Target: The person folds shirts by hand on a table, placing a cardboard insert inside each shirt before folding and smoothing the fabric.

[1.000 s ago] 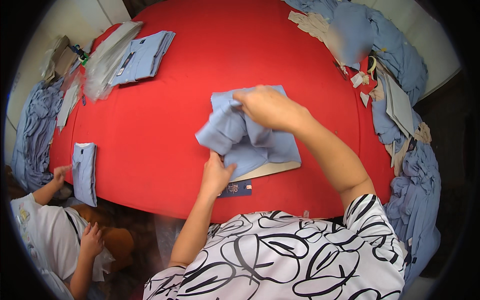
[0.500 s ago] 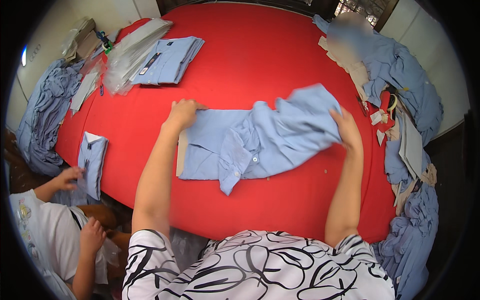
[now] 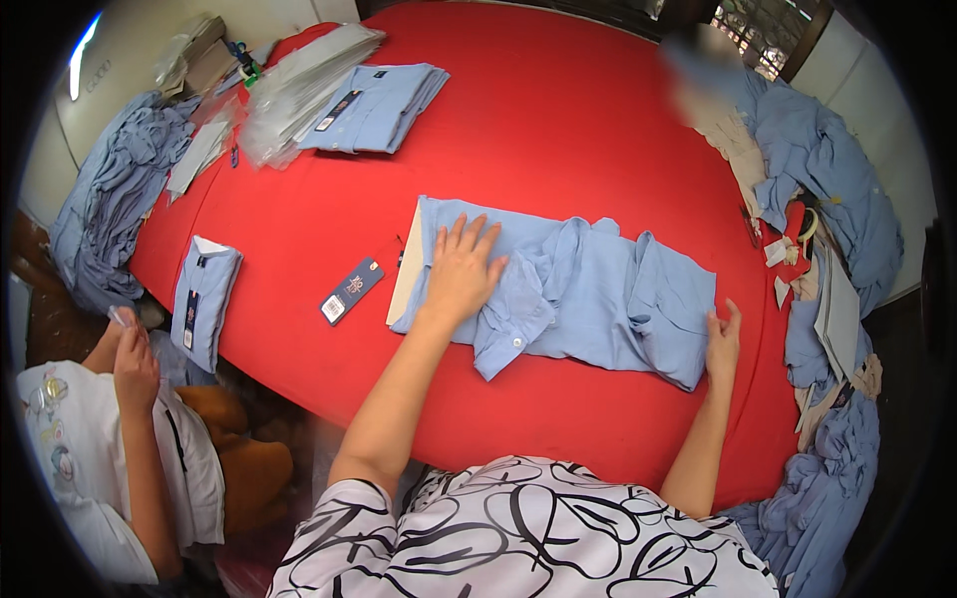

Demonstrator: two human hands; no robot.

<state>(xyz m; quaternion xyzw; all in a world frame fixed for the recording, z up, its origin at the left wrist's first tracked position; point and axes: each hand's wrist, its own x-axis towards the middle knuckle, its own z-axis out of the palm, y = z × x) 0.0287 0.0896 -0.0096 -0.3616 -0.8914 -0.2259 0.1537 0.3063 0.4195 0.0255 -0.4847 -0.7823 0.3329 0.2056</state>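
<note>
A light blue shirt (image 3: 598,289) lies face down on the red table, its sides folded in and a buttoned cuff (image 3: 513,344) sticking out toward me. Beige card (image 3: 407,289) shows along its left end. My left hand (image 3: 464,267) rests flat on the shirt near that end, fingers spread. At the right end, my right hand (image 3: 723,344) is beside the edge of the cloth, thumb and fingers apart. A dark blue hang tag (image 3: 351,291) lies on the table just left of the shirt, its cord reaching toward the card.
A stack of folded shirts (image 3: 379,108) and clear plastic bags (image 3: 309,85) sit at the back left. One folded shirt (image 3: 206,304) lies at the left edge by a co-worker's hands (image 3: 135,359). Heaped blue shirts (image 3: 827,179), card sheets (image 3: 835,309) and tape (image 3: 809,224) line the right side.
The shirt's bunched right end has come down flat. My left hand has moved from its left edge onto the cloth. The hang tag now shows. The co-worker's hands have left the folded shirt.
</note>
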